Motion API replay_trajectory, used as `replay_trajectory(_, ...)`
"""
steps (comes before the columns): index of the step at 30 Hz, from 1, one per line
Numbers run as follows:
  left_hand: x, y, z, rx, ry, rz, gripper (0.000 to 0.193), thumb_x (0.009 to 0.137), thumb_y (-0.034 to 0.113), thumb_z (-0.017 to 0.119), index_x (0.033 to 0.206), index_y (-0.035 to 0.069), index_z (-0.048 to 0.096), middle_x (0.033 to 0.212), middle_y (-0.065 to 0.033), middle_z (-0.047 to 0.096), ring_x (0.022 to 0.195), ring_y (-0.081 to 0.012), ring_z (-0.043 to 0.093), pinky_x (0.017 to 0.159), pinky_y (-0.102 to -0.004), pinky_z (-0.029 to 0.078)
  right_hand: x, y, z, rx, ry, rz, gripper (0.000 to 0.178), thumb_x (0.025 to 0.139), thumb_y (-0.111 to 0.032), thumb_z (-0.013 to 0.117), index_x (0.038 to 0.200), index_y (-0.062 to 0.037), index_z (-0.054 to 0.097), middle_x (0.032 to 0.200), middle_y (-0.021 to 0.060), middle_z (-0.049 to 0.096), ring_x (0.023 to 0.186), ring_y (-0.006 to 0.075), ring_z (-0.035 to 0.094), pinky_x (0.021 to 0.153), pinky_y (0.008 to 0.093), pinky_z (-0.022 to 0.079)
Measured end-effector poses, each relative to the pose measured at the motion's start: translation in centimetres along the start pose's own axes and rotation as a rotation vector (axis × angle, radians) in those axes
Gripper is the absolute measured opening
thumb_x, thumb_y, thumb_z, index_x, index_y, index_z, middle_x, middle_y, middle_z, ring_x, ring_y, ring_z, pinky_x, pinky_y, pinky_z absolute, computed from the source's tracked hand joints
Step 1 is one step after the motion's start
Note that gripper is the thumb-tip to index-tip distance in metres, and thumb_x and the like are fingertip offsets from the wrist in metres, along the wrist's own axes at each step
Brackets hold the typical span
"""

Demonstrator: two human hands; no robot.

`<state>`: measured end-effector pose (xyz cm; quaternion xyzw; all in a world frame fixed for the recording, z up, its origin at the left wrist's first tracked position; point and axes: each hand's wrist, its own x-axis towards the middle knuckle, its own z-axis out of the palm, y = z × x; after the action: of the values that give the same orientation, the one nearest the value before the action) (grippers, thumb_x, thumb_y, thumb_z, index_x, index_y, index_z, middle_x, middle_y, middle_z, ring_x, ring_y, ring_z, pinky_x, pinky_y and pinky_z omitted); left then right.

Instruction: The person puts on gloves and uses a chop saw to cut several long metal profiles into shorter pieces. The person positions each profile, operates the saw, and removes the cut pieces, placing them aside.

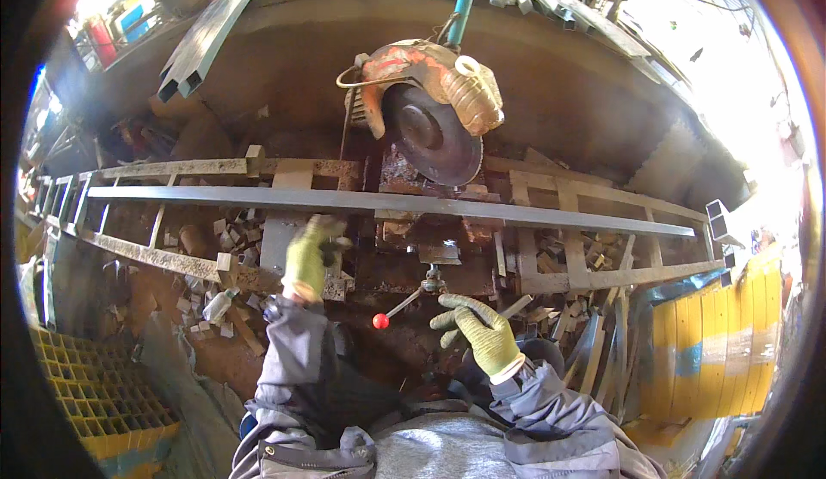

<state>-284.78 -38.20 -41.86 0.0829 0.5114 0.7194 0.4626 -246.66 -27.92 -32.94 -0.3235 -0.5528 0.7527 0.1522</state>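
A long grey metal tube (344, 199) lies across the stand, passing in front of the round blade (430, 133) of a cut-off saw (422, 66). My left hand (308, 260), in a yellow-green work glove, is just on the near side of the tube, left of the saw. Its fingers are smeared by motion, so I cannot tell whether they touch anything. Gloved alike, my right hand (486, 334) hovers with fingers apart and nothing in them. Nearest to it is a vise crank (430, 281) whose handle ends in a red ball knob (380, 321).
Ladder-like support frames (551, 281) extend to both sides of the saw. Metal offcuts (228, 238) litter the ground beneath. Bundled yellow tubes (99, 384) stand at lower left, a yellow stack (714, 341) at right. More metal profiles (215, 32) jut in at upper left.
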Motion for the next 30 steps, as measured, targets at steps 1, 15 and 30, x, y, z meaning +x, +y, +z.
replay_trajectory(1, 1.6, 0.0, -0.9, -0.166, 0.295, -0.032, 0.047, 0.116, 0.047, 0.084, 0.144, 0.01, 0.076, 0.124, -0.0084, 0.087, 0.091, -0.0261, 0.084, 0.066, -0.0361, 0.06, -0.1, 0.6, 0.2, 0.01, 0.036, 0.041, 0.039, 0.13, -0.018, 0.062, 0.164, -0.0004, 0.071, 0.128, 0.017, 0.088, 0.095, 0.0156, 0.079, 0.091, 0.0314, 0.065)
replay_trajectory(15, 10.5, -2.8, -1.6, -0.277, 0.525, 0.046, 0.033, 0.11, 0.041, 0.094, 0.112, 0.011, 0.079, 0.089, -0.0021, 0.076, 0.072, -0.0154, 0.069, 0.058, -0.0292, 0.053, 3.5, 1.8, 5.5, -0.096, -0.146, -0.109, 0.037, 0.127, -0.005, 0.062, 0.163, 0.0032, 0.07, 0.135, 0.0157, 0.087, 0.113, 0.0186, 0.082, 0.099, 0.0319, 0.068)
replay_trajectory(30, 0.3, -4.7, -1.1, -0.444, 0.155, 0.052, 0.028, 0.115, 0.04, 0.086, 0.128, 0.016, 0.081, 0.123, -0.0037, 0.085, 0.112, -0.024, 0.079, 0.099, -0.0461, 0.06, 15.6, -3.4, 6.3, -1.459, 0.177, -0.755, 0.065, 0.096, -0.023, 0.092, 0.157, -0.0106, 0.074, 0.153, 0.0151, 0.078, 0.144, 0.0405, 0.07, 0.132, 0.0603, 0.047)
